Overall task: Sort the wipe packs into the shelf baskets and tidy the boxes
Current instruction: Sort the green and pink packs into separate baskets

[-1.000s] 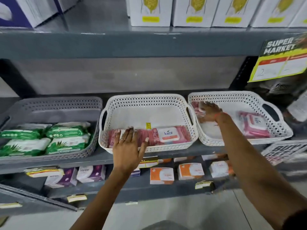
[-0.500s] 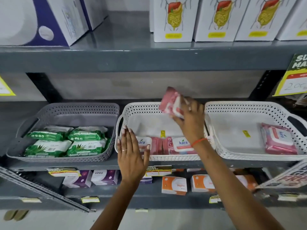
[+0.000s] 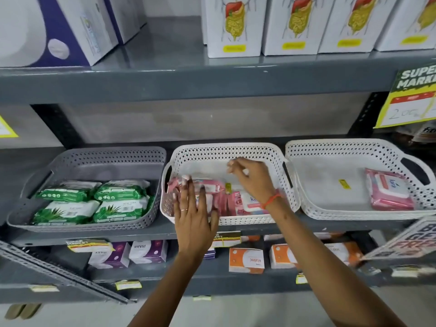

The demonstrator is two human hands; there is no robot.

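Three baskets stand in a row on the middle shelf. The grey basket [image 3: 106, 152] on the left holds green wipe packs [image 3: 94, 201]. Pink wipe packs [image 3: 246, 202] lie along the front of the middle white basket [image 3: 226, 147], and one more pink pack [image 3: 208, 185] rests on top at its left. My left hand [image 3: 192, 213] lies flat with spread fingers on that left pack and the basket's front edge. Over the basket's middle hovers my right hand [image 3: 251, 179], fingers loosely bent and holding nothing. The right white basket [image 3: 354, 144] holds a single pink pack [image 3: 389, 193].
White boxes [image 3: 233, 27] with a stomach picture line the top shelf, beside a blue and white box [image 3: 59, 31]. On the shelf below the baskets stand purple boxes [image 3: 148, 251] and orange boxes [image 3: 246, 259]. A supermarket price sign [image 3: 412, 97] hangs at the right.
My right hand carried a pink pack from the right basket to the middle one and let it go there. My left hand slid up onto the packs.
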